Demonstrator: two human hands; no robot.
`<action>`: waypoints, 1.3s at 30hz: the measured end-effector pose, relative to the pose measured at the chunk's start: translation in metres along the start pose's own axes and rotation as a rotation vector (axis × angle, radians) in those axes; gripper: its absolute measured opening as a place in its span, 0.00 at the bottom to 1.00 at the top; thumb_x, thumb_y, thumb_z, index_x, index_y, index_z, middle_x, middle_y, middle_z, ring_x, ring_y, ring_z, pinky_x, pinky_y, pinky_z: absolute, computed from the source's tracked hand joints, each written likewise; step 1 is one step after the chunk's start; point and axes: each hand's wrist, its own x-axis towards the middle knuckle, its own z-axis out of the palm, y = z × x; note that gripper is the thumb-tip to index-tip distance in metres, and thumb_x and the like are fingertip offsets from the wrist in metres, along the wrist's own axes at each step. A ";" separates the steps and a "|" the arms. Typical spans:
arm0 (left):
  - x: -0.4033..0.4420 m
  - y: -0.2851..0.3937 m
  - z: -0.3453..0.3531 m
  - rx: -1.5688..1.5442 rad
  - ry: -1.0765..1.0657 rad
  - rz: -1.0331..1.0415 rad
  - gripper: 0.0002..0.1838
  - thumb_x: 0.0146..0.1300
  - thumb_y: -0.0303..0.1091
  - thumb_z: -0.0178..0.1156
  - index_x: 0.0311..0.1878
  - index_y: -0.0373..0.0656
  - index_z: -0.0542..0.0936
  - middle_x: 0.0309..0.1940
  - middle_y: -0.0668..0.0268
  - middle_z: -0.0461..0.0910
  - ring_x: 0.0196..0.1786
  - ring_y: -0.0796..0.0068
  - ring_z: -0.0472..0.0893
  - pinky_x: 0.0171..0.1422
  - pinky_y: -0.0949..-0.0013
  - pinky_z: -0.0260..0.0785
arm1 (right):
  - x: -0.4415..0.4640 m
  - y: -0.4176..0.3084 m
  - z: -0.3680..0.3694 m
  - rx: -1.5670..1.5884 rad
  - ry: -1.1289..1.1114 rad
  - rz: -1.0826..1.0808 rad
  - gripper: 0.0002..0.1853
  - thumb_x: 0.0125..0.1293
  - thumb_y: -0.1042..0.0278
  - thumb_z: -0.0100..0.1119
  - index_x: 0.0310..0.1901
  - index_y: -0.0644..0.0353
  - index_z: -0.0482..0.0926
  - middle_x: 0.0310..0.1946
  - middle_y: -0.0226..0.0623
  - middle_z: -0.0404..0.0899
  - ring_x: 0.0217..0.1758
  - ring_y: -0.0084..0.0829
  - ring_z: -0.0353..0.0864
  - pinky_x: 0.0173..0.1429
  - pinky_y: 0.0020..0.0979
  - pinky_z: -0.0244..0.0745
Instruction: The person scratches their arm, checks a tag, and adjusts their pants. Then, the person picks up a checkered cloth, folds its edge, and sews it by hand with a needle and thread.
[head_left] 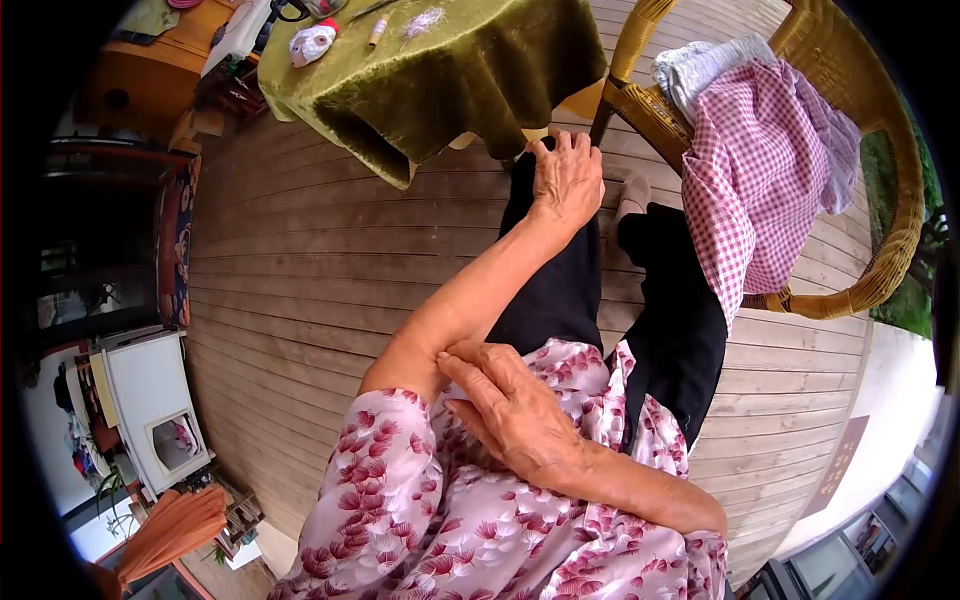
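My left hand (568, 182) rests palm down on the knee of my black trousers (545, 290), its fingers bent over the knee and slightly apart, with nothing in them. My left arm is stretched forward. Across my body lies my right hand (515, 410), its extended fingers touching the inside of my left elbow. I see no object in it; its palm is hidden. Below both hands is my pink-and-white shirt (400, 510) with a dark pink leaf-like print.
A table under a green velvet cloth (440, 80) stands ahead, bearing a small white-and-red stuffed figure (312, 44) and a small roll (379, 29). On the right, a wicker chair (890, 270) holds a pink checked cloth (755, 170). A white cabinet (150, 380) stands left on the plank floor (330, 270).
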 end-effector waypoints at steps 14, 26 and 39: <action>-0.002 0.001 -0.002 -0.147 0.074 -0.079 0.17 0.58 0.46 0.66 0.41 0.43 0.82 0.45 0.62 0.77 0.55 0.59 0.75 0.52 0.46 0.68 | 0.013 0.051 -0.044 -0.128 0.215 0.324 0.23 0.63 0.79 0.61 0.61 0.61 0.72 0.43 0.46 0.76 0.47 0.46 0.79 0.50 0.41 0.76; 0.002 0.017 -0.020 -0.185 0.104 -0.043 0.14 0.57 0.44 0.65 0.39 0.44 0.83 0.43 0.64 0.77 0.52 0.62 0.75 0.50 0.51 0.66 | 0.001 0.069 -0.044 -0.112 0.123 0.297 0.34 0.63 0.77 0.63 0.71 0.51 0.64 0.42 0.43 0.76 0.46 0.45 0.78 0.50 0.41 0.75; -0.001 0.012 -0.008 -0.162 0.011 -0.021 0.16 0.60 0.44 0.65 0.44 0.43 0.82 0.47 0.62 0.77 0.58 0.59 0.74 0.57 0.48 0.65 | 0.029 0.058 -0.032 -0.338 0.279 0.048 0.19 0.61 0.67 0.66 0.53 0.65 0.78 0.47 0.47 0.73 0.48 0.47 0.73 0.51 0.42 0.71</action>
